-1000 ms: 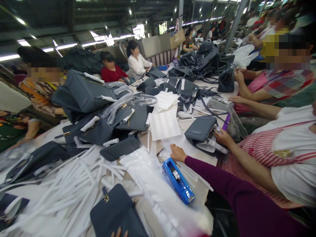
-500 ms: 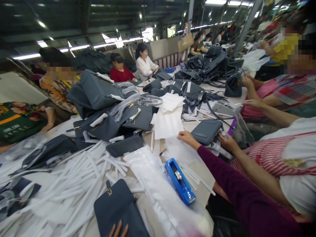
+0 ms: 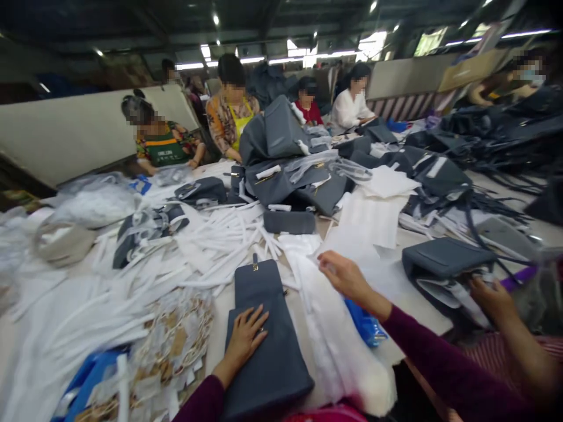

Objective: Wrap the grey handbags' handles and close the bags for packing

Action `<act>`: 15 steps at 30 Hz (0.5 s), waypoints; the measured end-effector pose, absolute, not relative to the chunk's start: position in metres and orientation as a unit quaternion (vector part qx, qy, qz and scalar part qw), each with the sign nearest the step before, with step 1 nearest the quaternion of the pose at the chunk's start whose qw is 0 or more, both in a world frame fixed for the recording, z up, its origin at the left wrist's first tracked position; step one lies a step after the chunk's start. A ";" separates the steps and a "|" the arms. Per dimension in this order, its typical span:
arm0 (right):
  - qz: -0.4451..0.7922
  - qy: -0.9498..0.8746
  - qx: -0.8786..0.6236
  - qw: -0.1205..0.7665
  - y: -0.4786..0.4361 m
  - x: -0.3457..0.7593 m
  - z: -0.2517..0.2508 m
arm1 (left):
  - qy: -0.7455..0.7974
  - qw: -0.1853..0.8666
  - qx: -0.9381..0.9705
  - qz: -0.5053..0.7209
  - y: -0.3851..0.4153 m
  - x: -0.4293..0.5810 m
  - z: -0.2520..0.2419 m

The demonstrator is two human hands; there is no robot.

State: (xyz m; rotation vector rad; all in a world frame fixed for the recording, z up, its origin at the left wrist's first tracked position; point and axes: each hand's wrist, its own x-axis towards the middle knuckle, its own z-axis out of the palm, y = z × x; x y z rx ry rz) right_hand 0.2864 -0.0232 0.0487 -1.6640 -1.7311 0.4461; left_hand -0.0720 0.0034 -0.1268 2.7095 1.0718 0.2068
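Observation:
A dark blue-grey bag (image 3: 272,363) lies on the table with its flap opened away from me, a gold clasp on the flap's strap. My left hand (image 3: 247,337) rests flat on the bag, fingers spread. My right hand (image 3: 347,280) is closed in a pinch on the edge of a thin, see-through white sheet (image 3: 356,249); the sheet is partly blurred. Below my right forearm is a blue tape dispenser (image 3: 363,322), half hidden. A stack of white foam sheets (image 3: 323,316) runs between the bag and the dispenser.
White strips (image 3: 211,234) spread over the table on the left. Tags with strings (image 3: 176,340) lie near a second blue dispenser (image 3: 90,381). Dark bags (image 3: 285,129) are heaped beyond. At right, a co-worker's hand (image 3: 495,299) reaches into another dark bag (image 3: 448,258).
The view has swung left. My right hand has drawn the thin sheet away from the pile, toward the bag. My left hand stays on the bag, which now shows almost whole.

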 end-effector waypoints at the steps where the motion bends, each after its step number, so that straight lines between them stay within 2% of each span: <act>1: 0.170 -0.694 -0.630 0.304 -0.028 0.248 0.038 | 0.372 0.133 0.916 0.073 0.003 -0.072 -0.126; 4: 0.162 -0.746 -0.615 0.197 -0.040 0.148 0.002 | 0.396 0.252 0.875 0.118 0.004 -0.076 -0.130; 7: 0.167 -0.780 -0.589 0.134 -0.048 0.090 -0.030 | 0.416 0.377 0.805 0.191 0.004 -0.082 -0.140; 10: 0.173 -0.801 -0.560 0.119 -0.055 0.071 -0.047 | 0.423 0.432 0.762 0.231 0.008 -0.087 -0.148; 15: 0.159 -0.838 -0.511 0.107 -0.066 0.073 -0.046 | 0.426 0.535 0.674 0.278 0.020 -0.088 -0.151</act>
